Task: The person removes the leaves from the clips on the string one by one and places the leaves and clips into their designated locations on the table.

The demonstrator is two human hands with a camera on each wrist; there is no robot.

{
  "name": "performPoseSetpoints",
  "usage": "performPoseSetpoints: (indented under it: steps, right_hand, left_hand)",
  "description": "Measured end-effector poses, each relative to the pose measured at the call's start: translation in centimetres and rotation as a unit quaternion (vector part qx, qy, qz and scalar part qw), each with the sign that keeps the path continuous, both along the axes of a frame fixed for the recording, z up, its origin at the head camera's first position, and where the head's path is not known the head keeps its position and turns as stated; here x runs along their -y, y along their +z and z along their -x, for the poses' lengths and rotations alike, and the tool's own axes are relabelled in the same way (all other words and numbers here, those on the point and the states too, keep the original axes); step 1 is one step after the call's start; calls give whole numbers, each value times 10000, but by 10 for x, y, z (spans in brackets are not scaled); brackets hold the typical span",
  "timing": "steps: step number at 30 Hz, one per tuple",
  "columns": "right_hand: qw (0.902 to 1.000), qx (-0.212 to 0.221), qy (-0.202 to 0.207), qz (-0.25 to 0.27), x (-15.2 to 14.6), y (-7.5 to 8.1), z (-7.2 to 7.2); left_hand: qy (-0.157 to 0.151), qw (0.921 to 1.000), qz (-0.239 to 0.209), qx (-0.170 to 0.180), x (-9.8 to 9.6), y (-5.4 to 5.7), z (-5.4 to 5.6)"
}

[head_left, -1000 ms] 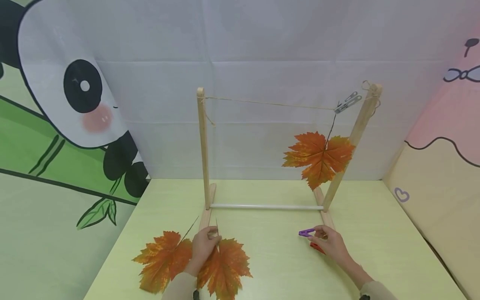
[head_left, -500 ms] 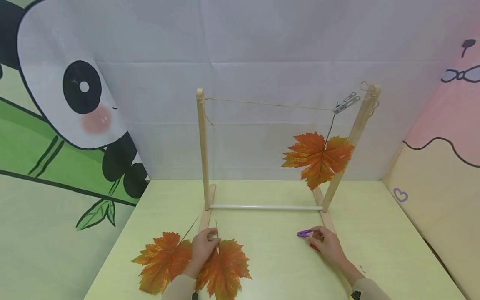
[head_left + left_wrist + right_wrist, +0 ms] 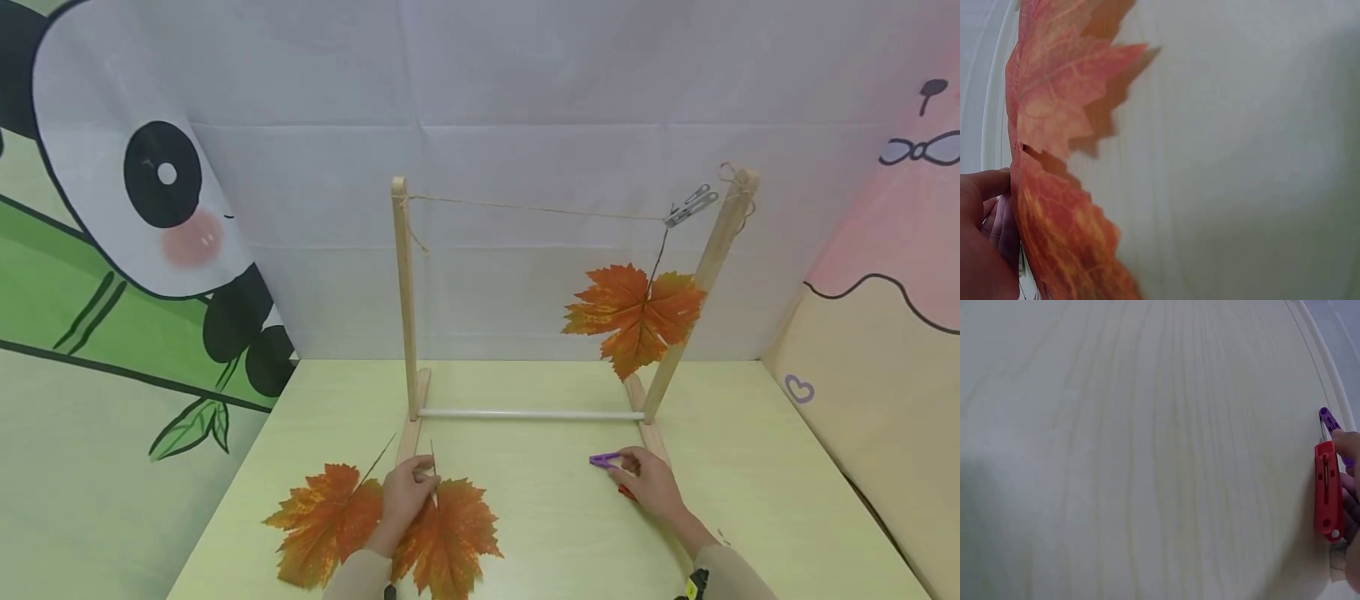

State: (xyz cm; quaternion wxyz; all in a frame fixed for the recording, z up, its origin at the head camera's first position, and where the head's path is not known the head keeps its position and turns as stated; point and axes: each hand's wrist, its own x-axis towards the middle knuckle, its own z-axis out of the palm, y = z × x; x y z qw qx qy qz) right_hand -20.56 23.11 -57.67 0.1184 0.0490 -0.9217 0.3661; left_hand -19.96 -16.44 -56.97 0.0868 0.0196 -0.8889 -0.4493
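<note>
In the head view my left hand [image 3: 405, 498] pinches the stem of an orange artificial maple leaf [image 3: 447, 533] just above the blade. A second maple leaf [image 3: 321, 527] lies to its left, partly behind that hand. Between the thumb and fingers of my right hand [image 3: 651, 481] is a purple clothespin [image 3: 602, 460], pointing left above the table. Close beside those fingers is a red clothespin [image 3: 1329, 490], mostly covered in the head view; whether the hand touches it I cannot tell. The left wrist view shows the left thumb at the held leaf's [image 3: 1054, 112] edge.
Behind the hands stands a wooden frame [image 3: 405, 308] with a white crossbar [image 3: 532, 414] low down. A string [image 3: 525, 206] runs between its post tops. At the string's right end a grey clothespin [image 3: 692, 207] holds a hanging maple leaf [image 3: 637, 317].
My right hand has shifted slightly left with the purple clothespin, which has turned a little. My left hand stays on the leaf stem. The head view has drifted slightly.
</note>
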Motion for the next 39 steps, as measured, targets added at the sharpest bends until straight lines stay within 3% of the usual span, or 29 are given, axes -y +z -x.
performPoseSetpoints:
  steps: [26, 39]
  right_hand:
    - [9984, 303, 330, -353, 3, 5, 7]
    - [9983, 348, 412, -212, -1, 9, 8]
  left_hand:
    - [46, 9999, 7, 100, 2, -3, -1]
    - [-19, 9992, 378, 105, -1, 10, 3]
